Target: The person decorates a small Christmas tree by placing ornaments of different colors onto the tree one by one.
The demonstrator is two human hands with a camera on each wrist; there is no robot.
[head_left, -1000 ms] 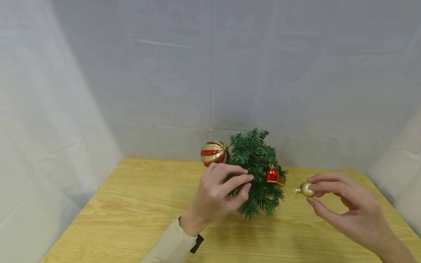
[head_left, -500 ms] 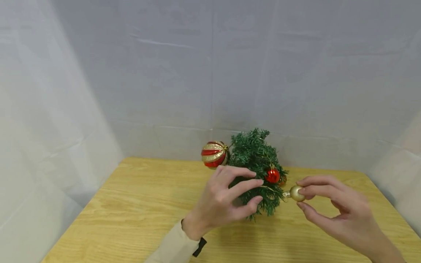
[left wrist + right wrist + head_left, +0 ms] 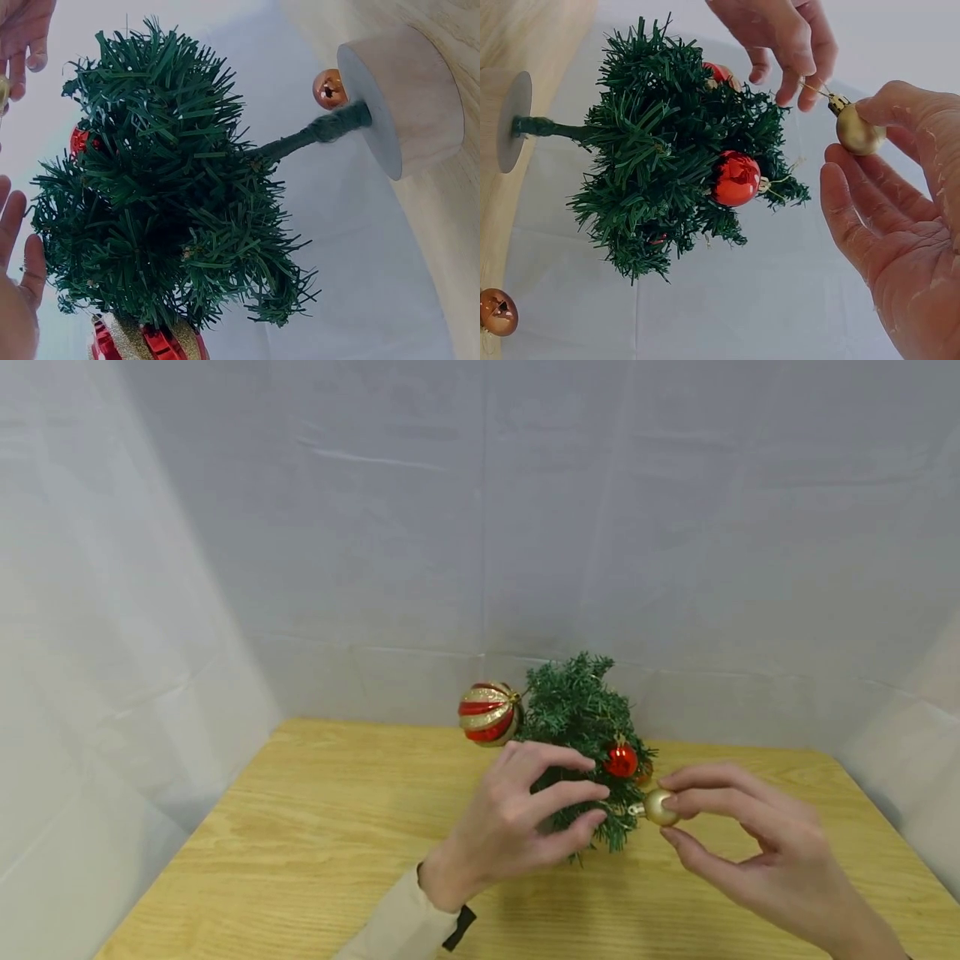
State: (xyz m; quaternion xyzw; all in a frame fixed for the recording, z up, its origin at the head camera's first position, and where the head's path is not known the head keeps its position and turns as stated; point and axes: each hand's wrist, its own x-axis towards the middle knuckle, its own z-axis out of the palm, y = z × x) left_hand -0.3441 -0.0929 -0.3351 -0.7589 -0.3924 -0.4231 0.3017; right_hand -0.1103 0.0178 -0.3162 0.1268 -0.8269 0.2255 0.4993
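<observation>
My right hand pinches a small matte gold Christmas bauble between thumb and fingers, its cap pointing left. A thin gold string runs from that cap to the fingertips of my left hand, best seen in the right wrist view. The left fingers are spread and bent loosely in front of the small artificial Christmas tree, with a gap between thumb and fingers; whether they touch the string I cannot tell. A shiny red bauble hangs on the tree, and a red-and-gold striped bauble is at its left.
The tree stands on a round pale base upon the wooden table. A copper-coloured jingle bell lies near the base. White sheeting closes off the back and sides.
My right hand has brought the gold bauble leftward to the tree's right side. My left hand has shifted slightly right, its fingers spreading and then drawing a little closer around the string.
</observation>
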